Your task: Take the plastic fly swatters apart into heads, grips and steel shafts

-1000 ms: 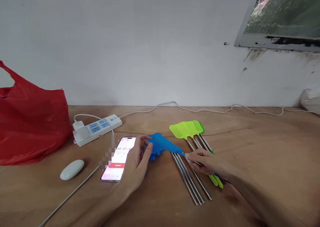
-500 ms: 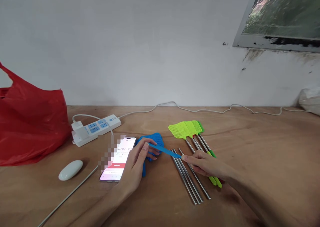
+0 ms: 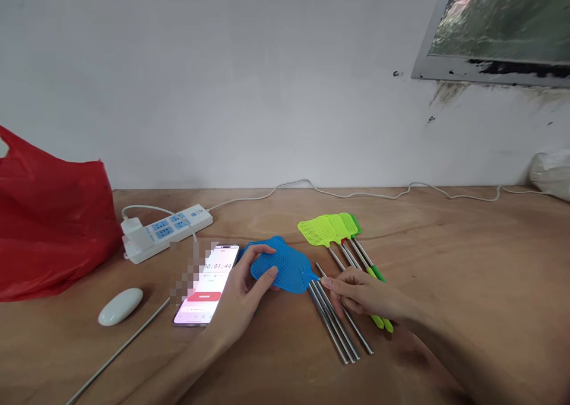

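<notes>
A blue perforated fly swatter head (image 3: 287, 267) is held flat above the table between both hands. My left hand (image 3: 244, 283) grips its broad left edge, thumb on top. At its narrow neck, my right hand (image 3: 356, 292) pinches the tip between thumb and fingers. More blue swatter heads (image 3: 271, 240) lie beneath and behind it, partly hidden. Several loose metal rods (image 3: 333, 328) rest on the table just below my right hand. Yellow-green fly swatters (image 3: 320, 230) with metal shafts lie beyond it, their handles partly covered by my right hand.
A lit phone (image 3: 209, 283) showing a timer lies left of my left hand. A white power strip (image 3: 169, 230), a white mouse-shaped object (image 3: 120, 306) and a red plastic bag (image 3: 53, 233) are at left. A white cable (image 3: 356, 195) runs along the wall.
The blue swatter head has turned from edge-on to show its flat face. My left hand has shifted its grip around the broad part. The view has moved slightly.
</notes>
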The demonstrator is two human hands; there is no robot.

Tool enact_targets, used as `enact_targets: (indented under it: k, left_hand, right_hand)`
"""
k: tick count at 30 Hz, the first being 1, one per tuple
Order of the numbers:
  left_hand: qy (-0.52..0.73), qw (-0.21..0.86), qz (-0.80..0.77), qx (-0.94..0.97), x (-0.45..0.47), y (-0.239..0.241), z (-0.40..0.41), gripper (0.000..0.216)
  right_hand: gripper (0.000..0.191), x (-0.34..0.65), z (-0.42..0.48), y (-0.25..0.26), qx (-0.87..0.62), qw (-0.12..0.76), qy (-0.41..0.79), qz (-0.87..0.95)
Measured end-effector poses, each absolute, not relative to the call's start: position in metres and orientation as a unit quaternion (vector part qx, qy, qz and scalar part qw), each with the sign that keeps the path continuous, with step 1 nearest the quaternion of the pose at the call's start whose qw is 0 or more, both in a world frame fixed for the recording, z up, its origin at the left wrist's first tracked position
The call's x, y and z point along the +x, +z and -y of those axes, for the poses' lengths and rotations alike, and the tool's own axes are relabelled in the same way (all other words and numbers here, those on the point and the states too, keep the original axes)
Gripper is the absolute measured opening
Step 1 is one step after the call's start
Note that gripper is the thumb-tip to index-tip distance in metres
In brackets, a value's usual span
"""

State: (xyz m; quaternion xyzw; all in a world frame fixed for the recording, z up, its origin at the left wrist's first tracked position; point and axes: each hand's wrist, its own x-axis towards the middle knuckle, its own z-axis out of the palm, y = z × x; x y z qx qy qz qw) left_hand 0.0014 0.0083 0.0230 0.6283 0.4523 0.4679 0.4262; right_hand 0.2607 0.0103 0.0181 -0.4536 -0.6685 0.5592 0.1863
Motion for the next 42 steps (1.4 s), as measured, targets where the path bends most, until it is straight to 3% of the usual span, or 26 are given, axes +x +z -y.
enact_targets:
  k: [4, 13, 19, 29, 42]
  left_hand:
    - [0.456, 0.444, -0.448, 0.628, 0.0, 0.016, -0.009, 0.032]
    - [0.443, 0.494, -0.397, 0.635, 0.007, 0.016, 0.001, 0.032]
    - [0.476, 0.527, -0.377, 0.595, 0.009, 0.017, 0.002, 0.042]
    - [0.55, 0.487, -0.401, 0.547, 0.013, 0.023, 0.001, 0.049]
    - [0.58, 0.483, -0.395, 0.524, 0.012, 0.02, -0.008, 0.035]
  right_hand:
    - [0.049, 0.261, -0.005, 0.033, -0.428, 0.197, 0.609, 0.638]
    - [0.042, 0.259, -0.008, 0.032, -0.492, 0.194, 0.626, 0.573]
    - [0.051, 0.261, -0.008, 0.033, -0.487, 0.204, 0.635, 0.564]
    - [0.062, 0.257, -0.004, 0.032, -0.487, 0.221, 0.642, 0.549]
    - [0.069, 0.254, -0.007, 0.024, -0.465, 0.204, 0.619, 0.599]
